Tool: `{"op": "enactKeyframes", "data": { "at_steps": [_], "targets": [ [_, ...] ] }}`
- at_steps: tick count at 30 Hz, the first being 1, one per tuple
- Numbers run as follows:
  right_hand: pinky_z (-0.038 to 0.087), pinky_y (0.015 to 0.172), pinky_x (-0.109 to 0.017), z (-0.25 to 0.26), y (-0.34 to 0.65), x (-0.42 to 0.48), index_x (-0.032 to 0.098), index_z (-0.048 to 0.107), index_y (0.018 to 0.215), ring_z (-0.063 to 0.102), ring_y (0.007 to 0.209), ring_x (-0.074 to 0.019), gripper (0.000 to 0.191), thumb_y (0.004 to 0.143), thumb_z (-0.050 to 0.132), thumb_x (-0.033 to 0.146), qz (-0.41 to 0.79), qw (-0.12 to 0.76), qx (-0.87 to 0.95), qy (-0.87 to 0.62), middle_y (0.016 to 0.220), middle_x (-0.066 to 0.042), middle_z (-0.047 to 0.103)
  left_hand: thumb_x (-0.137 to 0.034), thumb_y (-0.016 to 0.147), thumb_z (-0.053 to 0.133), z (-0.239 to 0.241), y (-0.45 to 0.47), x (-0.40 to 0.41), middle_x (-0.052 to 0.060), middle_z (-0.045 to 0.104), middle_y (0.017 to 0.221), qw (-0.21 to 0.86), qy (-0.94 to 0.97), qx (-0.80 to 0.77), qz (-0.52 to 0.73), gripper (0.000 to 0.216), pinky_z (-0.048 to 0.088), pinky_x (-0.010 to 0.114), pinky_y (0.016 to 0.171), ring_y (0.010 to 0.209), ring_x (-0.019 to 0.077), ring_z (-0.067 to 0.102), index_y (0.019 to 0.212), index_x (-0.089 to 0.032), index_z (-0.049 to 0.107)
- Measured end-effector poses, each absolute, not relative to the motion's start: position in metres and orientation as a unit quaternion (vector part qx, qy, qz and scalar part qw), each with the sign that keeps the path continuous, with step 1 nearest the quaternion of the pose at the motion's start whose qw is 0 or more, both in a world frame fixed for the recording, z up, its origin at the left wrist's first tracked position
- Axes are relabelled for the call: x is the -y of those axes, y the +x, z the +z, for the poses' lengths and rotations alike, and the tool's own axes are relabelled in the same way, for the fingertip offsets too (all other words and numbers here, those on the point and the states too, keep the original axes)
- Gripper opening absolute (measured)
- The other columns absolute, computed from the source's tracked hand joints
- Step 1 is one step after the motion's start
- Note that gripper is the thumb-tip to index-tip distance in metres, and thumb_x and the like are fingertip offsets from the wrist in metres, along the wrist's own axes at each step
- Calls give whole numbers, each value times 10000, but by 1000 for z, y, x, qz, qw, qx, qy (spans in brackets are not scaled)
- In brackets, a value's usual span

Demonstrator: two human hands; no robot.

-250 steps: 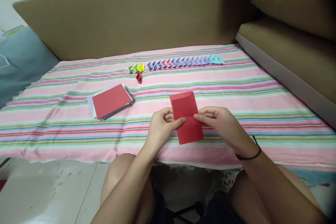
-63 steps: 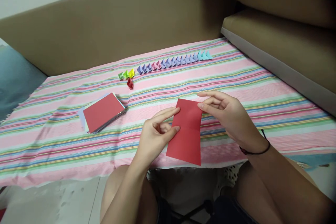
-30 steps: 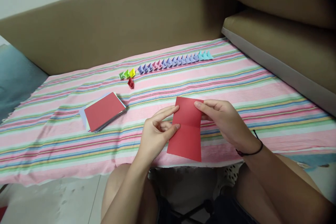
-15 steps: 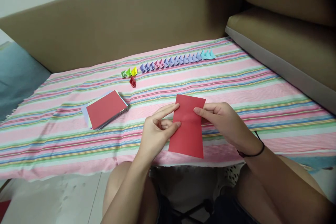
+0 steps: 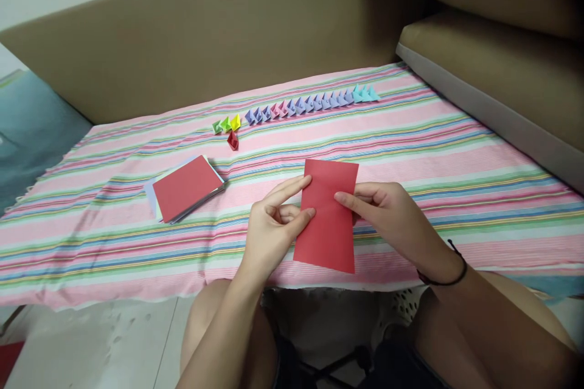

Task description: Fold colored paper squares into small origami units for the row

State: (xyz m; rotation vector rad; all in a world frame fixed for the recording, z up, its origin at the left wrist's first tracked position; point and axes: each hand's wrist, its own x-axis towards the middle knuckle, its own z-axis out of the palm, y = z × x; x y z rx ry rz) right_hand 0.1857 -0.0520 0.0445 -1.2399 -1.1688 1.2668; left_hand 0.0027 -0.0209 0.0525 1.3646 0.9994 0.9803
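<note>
A red sheet of paper (image 5: 326, 237) is held up between my two hands, with a faint crease across its middle. My left hand (image 5: 274, 225) pinches its left edge, thumb on the front and index finger at the upper left edge. On the right edge, my right hand (image 5: 385, 213) grips it with the thumb in front and the other fingers curled behind, partly hidden. To the left lies a stack of coloured paper (image 5: 188, 188) with a red sheet on top.
A row of folded paper pieces (image 5: 301, 106) in purple, pink and blue runs along the striped cloth (image 5: 114, 243). Green and yellow ones (image 5: 227, 124) stand at its left end, a dark red one (image 5: 233, 140) before them. Brown cushions (image 5: 493, 67) are piled at right.
My right hand has slid slightly down the sheet's right edge, and the paper's top has tipped up a little. My left hand keeps its hold. The view has shifted slightly.
</note>
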Motion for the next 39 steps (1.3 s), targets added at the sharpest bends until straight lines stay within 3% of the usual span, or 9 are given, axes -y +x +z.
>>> {"op": "enactKeyframes", "data": {
  "at_steps": [7, 10, 15, 20, 28, 33, 39],
  "targets": [
    [574, 649, -309, 46, 186, 52, 191, 690, 655, 674, 717, -214, 300, 703, 731, 484, 545, 472, 477, -503, 714, -29, 703, -180, 696, 733, 52, 2, 20, 93, 490, 1377, 542, 585, -426, 427, 434, 410, 179, 460, 507, -4, 506, 1110, -299, 688],
    [576, 685, -309, 45, 188, 51, 195, 715, 739, 683, 757, -214, 285, 692, 745, 474, 579, 453, 477, -482, 775, -28, 720, -178, 701, 731, 51, 2, 20, 83, 490, 1374, 538, 588, -425, 430, 426, 404, 174, 460, 512, -6, 506, 1104, -311, 689],
    [568, 626, -299, 43, 189, 51, 184, 693, 640, 672, 659, -198, 296, 674, 758, 471, 567, 442, 486, -497, 688, -32, 706, -180, 706, 731, 52, 2, 20, 73, 490, 1374, 537, 589, -422, 431, 421, 402, 170, 468, 504, -20, 481, 1100, -323, 689],
    [581, 709, -327, 39, 192, 50, 202, 722, 764, 692, 788, -230, 263, 685, 759, 451, 586, 443, 477, -483, 804, -37, 730, -176, 714, 723, 52, 2, 21, 74, 506, 1355, 540, 597, -418, 421, 410, 385, 166, 448, 499, -16, 486, 1097, -317, 691],
    [587, 738, -360, 39, 194, 48, 200, 729, 801, 695, 821, -252, 308, 664, 766, 474, 587, 453, 464, -486, 841, -48, 739, -170, 718, 715, 52, 3, 22, 78, 512, 1343, 545, 600, -420, 408, 397, 367, 158, 435, 499, -16, 492, 1092, -301, 697],
    [576, 677, -326, 40, 195, 48, 189, 689, 666, 690, 748, -234, 322, 654, 761, 503, 557, 470, 458, -508, 739, -41, 722, -174, 724, 712, 51, 4, 22, 83, 500, 1358, 546, 600, -416, 410, 405, 380, 160, 444, 502, -15, 491, 1109, -299, 690],
    [536, 625, -274, 38, 195, 46, 191, 674, 650, 652, 671, -177, 302, 717, 723, 482, 488, 520, 471, -520, 687, -19, 686, -180, 722, 713, 50, 4, 21, 74, 499, 1358, 550, 601, -420, 399, 403, 390, 159, 451, 517, -9, 509, 1101, -316, 692]
  ]
}}
